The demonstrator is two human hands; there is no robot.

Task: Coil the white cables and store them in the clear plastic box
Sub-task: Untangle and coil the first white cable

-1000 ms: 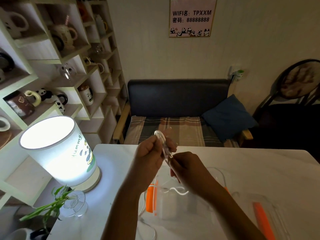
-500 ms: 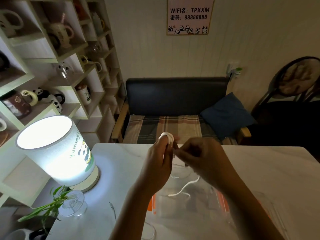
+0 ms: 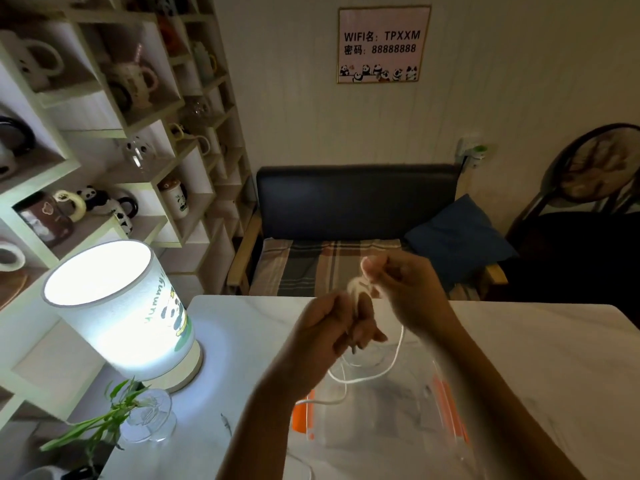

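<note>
Both hands work above the tabletop (image 3: 554, 358) near its far edge. The left hand (image 3: 332, 327) grips a small coil of white cable (image 3: 398, 355); the right hand (image 3: 405, 285) pinches the strand. Slack hangs into the clear plastic box (image 3: 381, 420) below.

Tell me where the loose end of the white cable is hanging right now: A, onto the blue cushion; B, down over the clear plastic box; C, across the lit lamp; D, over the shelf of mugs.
B: the white cable droops from the left hand and right hand over the clear plastic box on the table.
</note>
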